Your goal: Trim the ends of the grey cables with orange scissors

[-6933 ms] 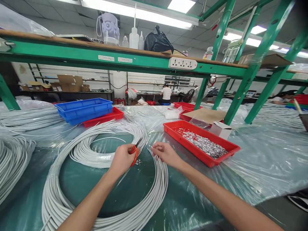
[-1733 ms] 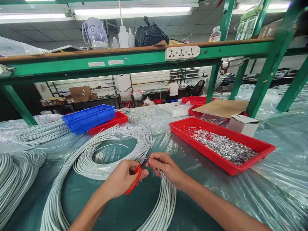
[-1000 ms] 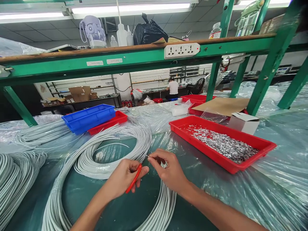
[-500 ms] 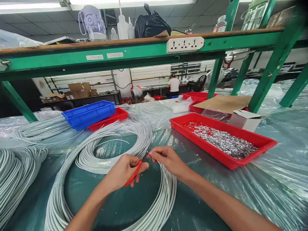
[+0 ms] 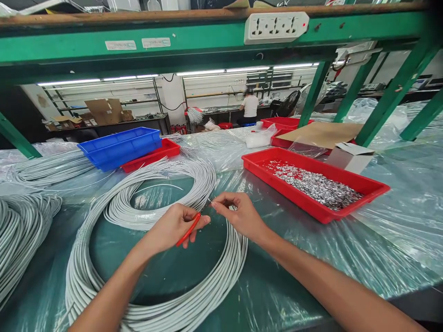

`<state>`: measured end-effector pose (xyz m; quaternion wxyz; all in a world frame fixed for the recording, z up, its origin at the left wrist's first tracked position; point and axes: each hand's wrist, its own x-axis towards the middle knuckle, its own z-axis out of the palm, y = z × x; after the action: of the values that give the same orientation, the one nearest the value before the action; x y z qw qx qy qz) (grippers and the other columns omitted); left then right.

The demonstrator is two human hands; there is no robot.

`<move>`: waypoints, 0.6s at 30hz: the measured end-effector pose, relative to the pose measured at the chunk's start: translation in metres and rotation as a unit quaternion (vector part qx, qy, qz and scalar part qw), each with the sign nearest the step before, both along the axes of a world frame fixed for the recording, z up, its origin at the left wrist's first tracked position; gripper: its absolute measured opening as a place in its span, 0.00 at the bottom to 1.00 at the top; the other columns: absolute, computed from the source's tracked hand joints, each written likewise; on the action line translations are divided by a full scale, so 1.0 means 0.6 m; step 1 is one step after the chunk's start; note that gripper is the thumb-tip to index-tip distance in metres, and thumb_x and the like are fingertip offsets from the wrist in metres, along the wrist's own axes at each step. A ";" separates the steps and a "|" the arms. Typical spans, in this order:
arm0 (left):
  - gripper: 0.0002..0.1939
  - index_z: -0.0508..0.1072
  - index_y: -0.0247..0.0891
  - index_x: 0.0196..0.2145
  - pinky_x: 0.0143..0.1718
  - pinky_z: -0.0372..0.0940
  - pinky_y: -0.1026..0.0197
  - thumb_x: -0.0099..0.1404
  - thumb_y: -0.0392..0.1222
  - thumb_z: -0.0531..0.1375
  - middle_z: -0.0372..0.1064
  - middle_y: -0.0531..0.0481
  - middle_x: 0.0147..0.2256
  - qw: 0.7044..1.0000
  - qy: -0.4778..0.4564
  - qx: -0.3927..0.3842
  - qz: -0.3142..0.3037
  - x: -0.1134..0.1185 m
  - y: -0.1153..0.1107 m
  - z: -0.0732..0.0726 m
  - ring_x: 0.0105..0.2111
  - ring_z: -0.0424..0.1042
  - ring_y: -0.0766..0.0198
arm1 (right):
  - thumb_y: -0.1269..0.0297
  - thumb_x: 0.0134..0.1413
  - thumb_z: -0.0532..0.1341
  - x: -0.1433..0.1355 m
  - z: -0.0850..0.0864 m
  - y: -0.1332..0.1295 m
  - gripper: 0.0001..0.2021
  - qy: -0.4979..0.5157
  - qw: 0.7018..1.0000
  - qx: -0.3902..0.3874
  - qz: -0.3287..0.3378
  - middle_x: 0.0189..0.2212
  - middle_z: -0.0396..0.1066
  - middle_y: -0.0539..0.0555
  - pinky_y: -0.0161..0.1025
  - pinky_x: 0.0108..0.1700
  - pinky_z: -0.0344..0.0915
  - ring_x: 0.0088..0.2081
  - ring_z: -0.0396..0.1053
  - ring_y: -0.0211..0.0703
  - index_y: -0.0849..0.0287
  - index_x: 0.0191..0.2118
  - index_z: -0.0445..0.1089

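Observation:
My left hand (image 5: 180, 226) is closed around pliers with red handles (image 5: 189, 229); their dark jaws point up and to the right. Close beside the jaw tip, my right hand (image 5: 238, 213) pinches with thumb and forefinger. What lies in that pinch is too small to make out. Both hands hover over a large coil of pale grey cable (image 5: 224, 272). Behind them a second loop of the cable (image 5: 204, 177) overlaps it. To the right, a red tray (image 5: 287, 203) holds a heap of small shiny metal pieces (image 5: 318, 184).
A blue tray (image 5: 121, 146) rests on a red tray (image 5: 171, 148) at the back left. More cable coils (image 5: 24, 235) lie at the left. A green shelf beam (image 5: 194, 46) with a power strip (image 5: 275, 27) crosses overhead. A white box (image 5: 351, 157) stands behind the metal pieces. A person (image 5: 249, 107) sits far off.
The view has tipped downward, so the shelf and table sit higher in the picture. Both hands keep the same grips, with the plier jaws still close to the right fingertips.

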<state>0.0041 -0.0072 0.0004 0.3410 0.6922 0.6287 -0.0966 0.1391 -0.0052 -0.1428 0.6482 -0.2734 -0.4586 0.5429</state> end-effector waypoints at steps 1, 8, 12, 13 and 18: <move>0.25 0.61 0.37 0.19 0.17 0.55 0.69 0.62 0.58 0.58 0.65 0.53 0.17 1.000 0.004 0.001 0.002 0.000 0.000 0.000 0.14 0.63 0.70 | 0.62 0.55 0.61 -0.001 0.000 0.000 0.11 0.000 1.000 -0.004 -0.003 0.22 0.67 0.50 0.35 0.30 0.58 0.26 0.61 0.36 0.62 0.26 0.71; 0.22 0.65 0.36 0.21 0.17 0.53 0.68 0.62 0.57 0.58 0.66 0.53 0.18 1.000 0.016 -0.006 0.011 0.005 -0.004 0.000 0.14 0.64 0.70 | 0.64 0.54 0.61 -0.006 -0.001 -0.008 0.10 0.010 0.999 -0.014 -0.030 0.21 0.63 0.47 0.35 0.31 0.58 0.26 0.59 0.35 0.60 0.24 0.65; 0.23 0.64 0.36 0.20 0.18 0.55 0.68 0.62 0.56 0.59 0.65 0.53 0.17 1.000 0.005 0.018 0.016 0.006 -0.006 -0.003 0.16 0.64 0.69 | 0.61 0.54 0.62 -0.010 -0.004 -0.007 0.10 0.030 0.998 -0.030 -0.043 0.22 0.64 0.48 0.35 0.30 0.58 0.26 0.60 0.36 0.61 0.26 0.67; 0.23 0.64 0.36 0.20 0.18 0.55 0.68 0.62 0.56 0.59 0.65 0.53 0.17 0.999 0.003 0.026 0.019 0.005 -0.006 -0.004 0.16 0.64 0.69 | 0.60 0.55 0.62 -0.011 -0.004 -0.006 0.10 0.038 0.998 -0.034 -0.042 0.22 0.64 0.48 0.34 0.29 0.57 0.26 0.59 0.35 0.61 0.27 0.68; 0.21 0.65 0.36 0.21 0.20 0.57 0.68 0.60 0.55 0.62 0.64 0.54 0.18 0.995 -0.021 0.085 0.037 0.006 -0.002 -0.005 0.20 0.65 0.68 | 0.58 0.55 0.62 -0.014 0.000 -0.008 0.12 0.071 0.997 -0.031 -0.016 0.22 0.62 0.48 0.34 0.28 0.57 0.25 0.57 0.35 0.61 0.27 0.67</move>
<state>0.0080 -0.0082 -0.0025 0.2974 0.6966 0.6527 -0.0157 0.1304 -0.0100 -0.1426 0.6789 -0.2617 -0.3897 0.5645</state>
